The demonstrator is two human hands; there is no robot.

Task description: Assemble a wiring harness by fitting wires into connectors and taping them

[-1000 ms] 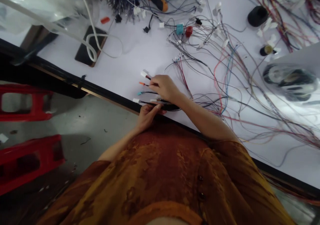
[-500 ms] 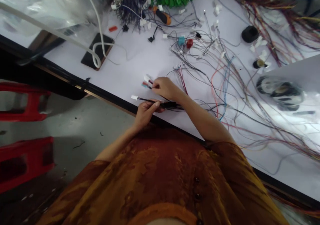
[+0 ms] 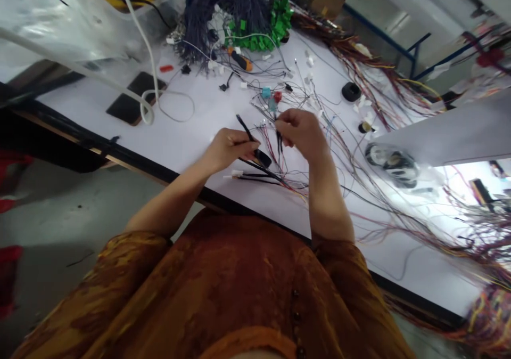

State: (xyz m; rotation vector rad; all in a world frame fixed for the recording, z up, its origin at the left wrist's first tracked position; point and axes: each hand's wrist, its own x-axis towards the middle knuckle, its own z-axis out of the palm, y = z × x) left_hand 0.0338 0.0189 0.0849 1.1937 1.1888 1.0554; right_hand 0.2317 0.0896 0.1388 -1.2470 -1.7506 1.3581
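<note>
Wiring is strewn over a white table point(image 3: 211, 106). Nearest its edge lie dark leads point(image 3: 259, 176). Beyond, the left hand point(image 3: 223, 148) pinches a black strip point(image 3: 246, 128); apart from it, the right hand point(image 3: 301, 130) grips black wires point(image 3: 279, 138). This looks like arranging leads; the next move probably calls for keeping those wires clear of the loose tangle behind. Farther off sit green connectors point(image 3: 281, 21).

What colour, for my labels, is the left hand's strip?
The strip is black; see the head view.

White table point(image 3: 217, 111): black cables point(image 3: 257, 176), phone point(image 3: 126, 99), black roll point(image 3: 351, 91), orange-black tool point(image 3: 241, 60).
</note>
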